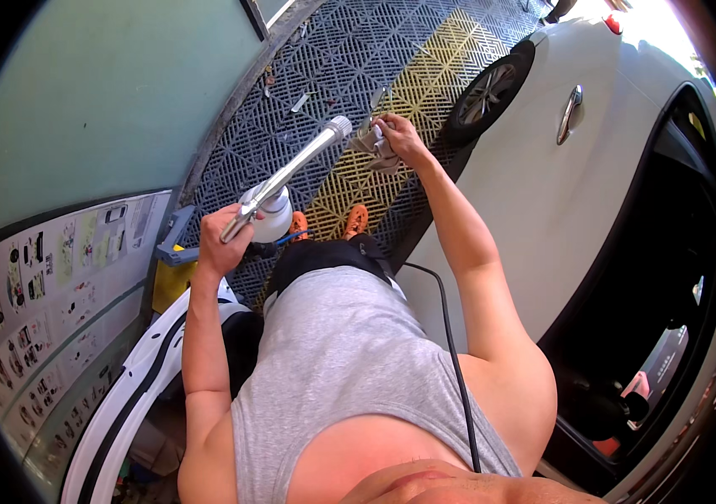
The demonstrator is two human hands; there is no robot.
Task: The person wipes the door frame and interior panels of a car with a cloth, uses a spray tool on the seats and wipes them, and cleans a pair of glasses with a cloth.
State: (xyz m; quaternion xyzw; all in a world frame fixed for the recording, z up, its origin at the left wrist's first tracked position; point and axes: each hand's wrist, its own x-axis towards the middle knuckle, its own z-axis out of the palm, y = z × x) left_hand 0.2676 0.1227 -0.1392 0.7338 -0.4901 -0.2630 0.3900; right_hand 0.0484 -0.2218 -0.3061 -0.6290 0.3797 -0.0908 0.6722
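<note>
My left hand (222,239) is wrapped around the grip of a silver air cleaning gun (295,160) with a white plastic bottle (275,217) hanging beneath it. The gun's ribbed round nozzle points away from me, up and to the right. In my right hand (405,140), a crumpled greyish-beige cloth (380,148) is pinched between fingers and thumb and hangs down. Something clear and shiny (380,97) shows just beyond those fingers; I cannot tell what it is. Nozzle and cloth are close together but apart, above the floor grating.
A white car (522,183) stands along my right, its wheel (490,94) farther ahead. At lower left an open car door (144,365) stands near the wall with posters (68,277). A yellow-and-grey object (175,271) is beside it. Scraps (301,102) lie on the grating (339,69).
</note>
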